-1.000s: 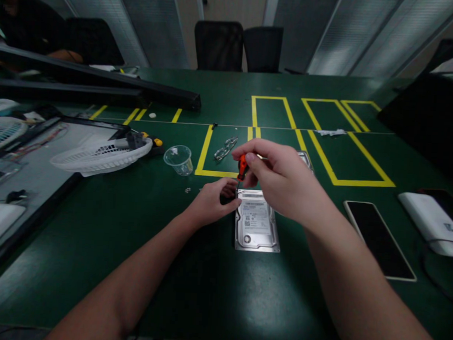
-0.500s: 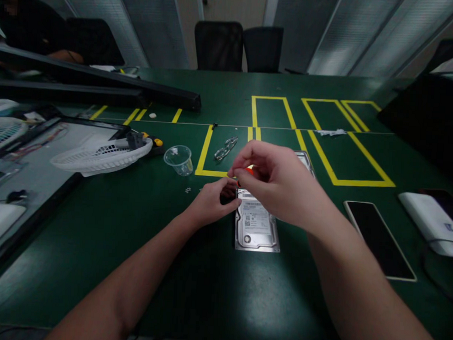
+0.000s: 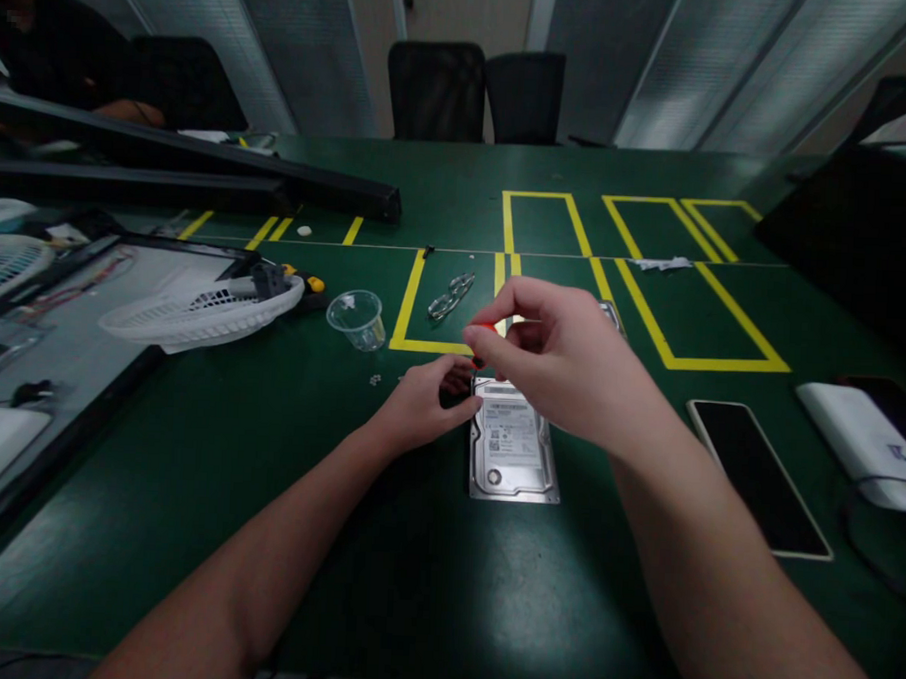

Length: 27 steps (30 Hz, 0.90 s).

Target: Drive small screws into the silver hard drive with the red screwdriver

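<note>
A silver hard drive [image 3: 515, 442] with a white label lies flat on the green table. My left hand [image 3: 431, 404] is curled at its far left corner, with the thumb on its edge. Above the drive's far end, my right hand [image 3: 557, 364] pinches a small red screwdriver [image 3: 485, 327], mostly hidden by the fingers. Its dark lower part points down near my left fingertips. Behind my right hand, part of another silver metal piece [image 3: 611, 316] shows. Several tiny screws [image 3: 376, 379] lie left of my left hand.
A clear plastic cup [image 3: 357, 320] and eyeglasses [image 3: 451, 296] stand beyond my left hand. To the right lie a phone [image 3: 762, 480] and a white power bank [image 3: 865, 448]. White fan grilles [image 3: 199, 313] rest on a panel at left. A person [image 3: 82, 53] sits at far left.
My right hand has turned slightly, and its fingertips now show more of the red screwdriver, a little further left. My left hand and the hard drive have stayed in place.
</note>
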Motion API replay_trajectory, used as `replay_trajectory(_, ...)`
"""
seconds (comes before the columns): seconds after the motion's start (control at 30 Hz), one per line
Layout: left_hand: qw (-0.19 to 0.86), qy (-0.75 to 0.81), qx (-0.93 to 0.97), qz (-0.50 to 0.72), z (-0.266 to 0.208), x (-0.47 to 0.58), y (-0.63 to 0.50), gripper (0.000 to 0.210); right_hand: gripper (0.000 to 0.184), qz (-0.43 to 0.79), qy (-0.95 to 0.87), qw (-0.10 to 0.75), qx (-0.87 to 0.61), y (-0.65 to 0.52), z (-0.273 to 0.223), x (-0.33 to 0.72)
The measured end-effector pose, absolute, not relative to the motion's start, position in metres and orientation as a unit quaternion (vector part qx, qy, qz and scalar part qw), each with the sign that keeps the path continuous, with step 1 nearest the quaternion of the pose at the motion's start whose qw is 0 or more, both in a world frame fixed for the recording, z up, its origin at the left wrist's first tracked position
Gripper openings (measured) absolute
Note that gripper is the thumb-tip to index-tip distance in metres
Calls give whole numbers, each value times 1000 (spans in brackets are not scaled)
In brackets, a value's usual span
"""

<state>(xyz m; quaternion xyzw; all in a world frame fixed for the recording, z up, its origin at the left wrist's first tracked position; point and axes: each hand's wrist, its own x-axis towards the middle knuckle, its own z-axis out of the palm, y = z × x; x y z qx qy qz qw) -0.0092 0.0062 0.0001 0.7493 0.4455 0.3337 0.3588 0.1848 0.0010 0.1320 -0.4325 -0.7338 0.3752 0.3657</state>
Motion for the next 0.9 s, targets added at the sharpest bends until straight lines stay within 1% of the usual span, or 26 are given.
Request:
replay_trajectory(0.17,350,440,754,339,2,-9,6,26,9,371,-750,364,-410,-2,131,185)
replay_trajectory(0.33,368,441,745,341,0,-9,6,28,3,373,-759,371,-384,0,133,184)
replay_trajectory(0.47,369,438,746,340,-1,-9,6,35,16,362,-754,382,-393,4,132,182)
replay_trajectory(0.57,367,442,745,338,-1,-9,6,34,22,361,-745,391,-402,5,130,182)
replay_trajectory(0.63,367,442,745,338,-1,-9,6,32,19,369,-738,388,-410,4,130,183)
replay_trajectory(0.73,371,441,745,338,-1,-10,7,31,9,379,-728,377,-429,2,132,184)
replay_trajectory(0.9,357,449,749,332,-1,-10,6,28,11,377,-731,376,-427,-1,132,185)
